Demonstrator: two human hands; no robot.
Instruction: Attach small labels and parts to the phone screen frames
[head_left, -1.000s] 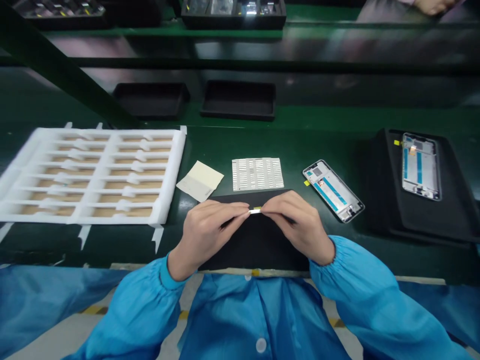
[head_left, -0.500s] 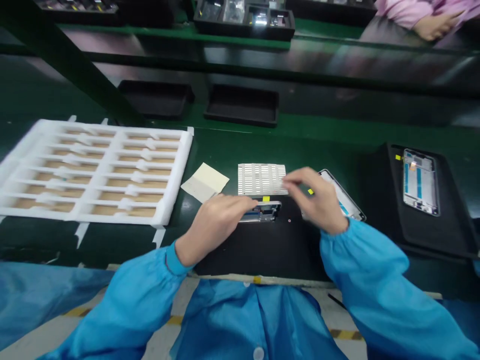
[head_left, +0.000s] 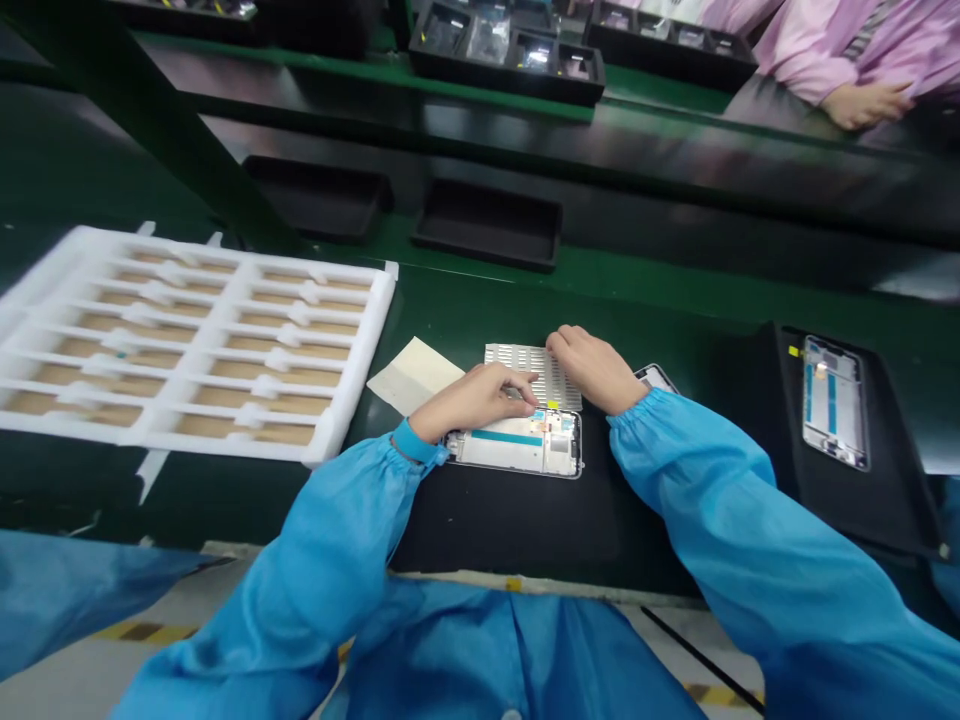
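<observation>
A phone frame (head_left: 517, 452) lies flat on the black mat (head_left: 525, 520) in front of me, its inner side with a teal strip facing up. Just beyond it is a white sticker sheet (head_left: 534, 362). My left hand (head_left: 476, 402) rests at the sheet's near edge, above the frame, with fingers stretched out to the right. My right hand (head_left: 592, 365) sits on the sheet's right part, its fingers bent down and tips together on the sheet; anything between them is hidden. A second phone frame (head_left: 655, 377) peeks out behind my right sleeve.
A white foam tray (head_left: 195, 340) with slots fills the left. A cream paper (head_left: 416, 375) lies beside the sheet. A black tray (head_left: 900, 470) at right carries a third phone frame (head_left: 834, 400). Two black trays (head_left: 487, 220) stand behind. A co-worker's hand (head_left: 862, 100) rests at the far right.
The phone frame, held on its edge between both hands before, now lies flat on the mat. Both hands have moved forward to the sticker sheet. The view has tilted upward.
</observation>
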